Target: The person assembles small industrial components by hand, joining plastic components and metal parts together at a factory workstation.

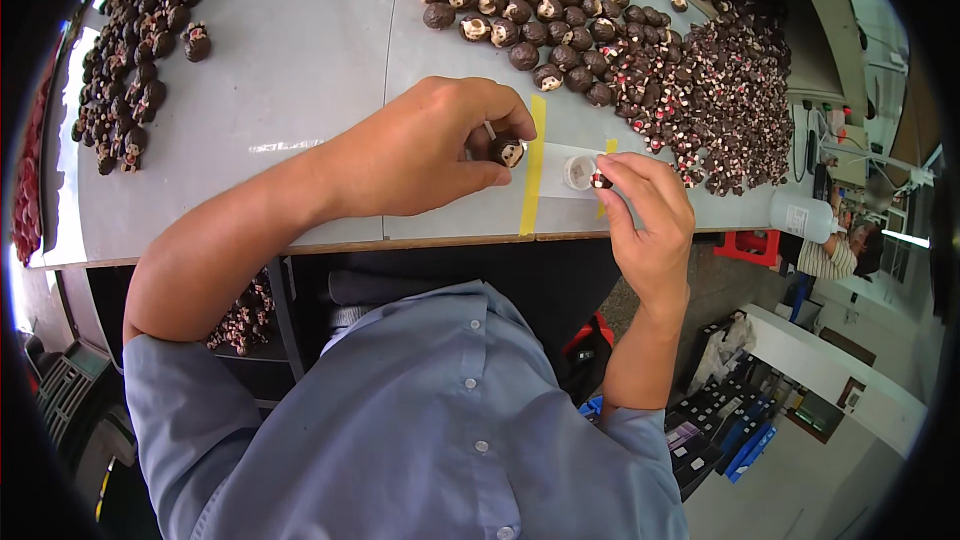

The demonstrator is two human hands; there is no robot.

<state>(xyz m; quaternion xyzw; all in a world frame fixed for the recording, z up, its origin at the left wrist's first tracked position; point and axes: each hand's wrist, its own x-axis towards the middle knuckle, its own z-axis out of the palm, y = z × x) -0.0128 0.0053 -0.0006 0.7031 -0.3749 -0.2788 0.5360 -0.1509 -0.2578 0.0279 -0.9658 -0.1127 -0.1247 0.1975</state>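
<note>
Over the grey table (290, 70), my left hand (410, 145) is closed round a dark brown figurine head (508, 152) with a pale face, held between thumb and fingers. To its right, my right hand (655, 225) pinches a small dark figurine body (600, 180) with red and white on it. The fingertips are beside a small clear round cup (577, 172), which stands on a pale sheet on the table. What the cup holds is too small to make out. A strip of yellow tape (533, 170) runs between the two hands.
Loose figurine heads (490, 2) lie beyond my hands, with a large heap of small bodies (730, 90) at right. Joined figurines (150, 50) cover the far left. A pale box (815, 10), a translucent container (803, 217), a red crate (747, 248) and another person (838, 255) are at right.
</note>
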